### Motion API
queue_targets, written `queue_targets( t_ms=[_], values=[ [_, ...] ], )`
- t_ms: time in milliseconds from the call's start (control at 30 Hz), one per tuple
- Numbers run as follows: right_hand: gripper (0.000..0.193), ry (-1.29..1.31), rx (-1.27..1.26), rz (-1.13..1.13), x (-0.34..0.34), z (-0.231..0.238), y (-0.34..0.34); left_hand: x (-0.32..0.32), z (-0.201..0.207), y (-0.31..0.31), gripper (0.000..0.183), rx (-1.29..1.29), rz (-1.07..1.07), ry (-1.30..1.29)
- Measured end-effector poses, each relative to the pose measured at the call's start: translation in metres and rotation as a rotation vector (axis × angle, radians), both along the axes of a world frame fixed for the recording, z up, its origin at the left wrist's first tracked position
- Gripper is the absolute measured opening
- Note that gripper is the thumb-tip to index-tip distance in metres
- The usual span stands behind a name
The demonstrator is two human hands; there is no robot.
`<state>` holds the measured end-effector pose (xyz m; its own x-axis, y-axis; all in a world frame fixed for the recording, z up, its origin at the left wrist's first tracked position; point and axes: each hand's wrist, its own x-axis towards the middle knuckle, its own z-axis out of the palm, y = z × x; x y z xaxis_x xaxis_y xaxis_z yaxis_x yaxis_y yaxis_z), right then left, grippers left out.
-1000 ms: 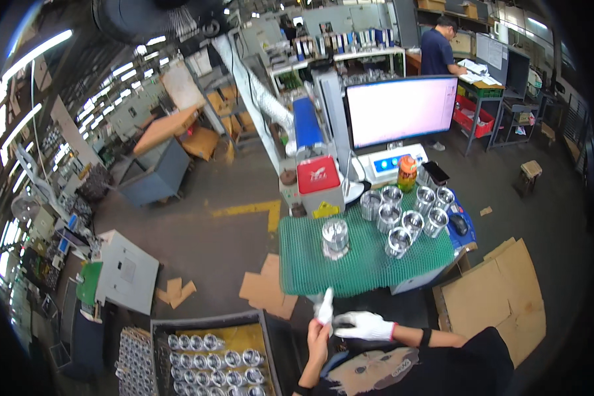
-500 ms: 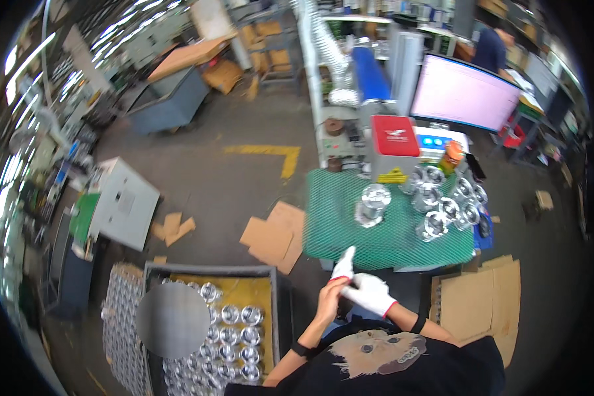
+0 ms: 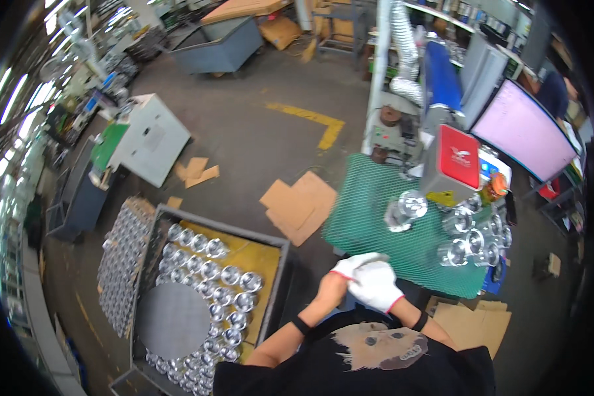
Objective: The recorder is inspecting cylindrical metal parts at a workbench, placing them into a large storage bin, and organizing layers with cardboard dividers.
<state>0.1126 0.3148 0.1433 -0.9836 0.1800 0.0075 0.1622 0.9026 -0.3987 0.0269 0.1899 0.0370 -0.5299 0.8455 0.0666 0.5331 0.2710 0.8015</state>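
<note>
My left hand (image 3: pixel 353 269) and my right hand (image 3: pixel 378 290) wear white gloves with red cuffs and press together just in front of the green mesh mat (image 3: pixel 360 204). The left glove's fingers lie across the top of the right hand, and their tips are hard to make out. My right hand is closed against the left glove near its red cuff; its fingertips are hidden. Above my hands, a shiny metal cylindrical part (image 3: pixel 412 204) stands on the mat. More such metal parts (image 3: pixel 474 241) cluster at the mat's right.
At left, a dark-rimmed bin (image 3: pixel 280 277) holds rows of metal parts; a round grey patch hides some. A red-topped box (image 3: pixel 459 155) and a monitor (image 3: pixel 525 129) stand beyond the mat. Flat cardboard lies on the floor (image 3: pixel 303 204) and at right (image 3: pixel 468 323).
My view has swung left and tilted, so the bin shows more. My left gloved fingers, which pointed up, now fold rightward over my right hand.
</note>
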Motion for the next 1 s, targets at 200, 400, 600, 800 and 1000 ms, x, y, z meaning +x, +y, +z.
queue_targets(
  t_ms=[200,400,600,800,1000],
  values=[
    [0.032,-0.079,0.092,0.096,-0.002,-0.029,0.018,-0.022,-0.023,0.044,0.045,0.163,-0.155,-0.843],
    [0.029,0.029,-0.013,0.130,-0.009,-0.017,0.057,-0.040,0.028,0.111,0.050,0.174,0.005,-1.921],
    [0.029,-0.015,-0.077,0.202,-0.005,-0.010,0.061,-0.020,-0.005,0.115,0.054,0.046,0.122,-1.600],
    [0.032,-0.098,-0.085,0.112,-0.017,-0.008,0.032,-0.022,-0.016,0.119,0.061,0.084,0.148,-1.637],
    [0.040,0.033,-0.416,-0.045,0.036,-0.051,0.045,-0.026,-0.020,0.085,0.051,0.135,0.276,-1.294]
  ],
)
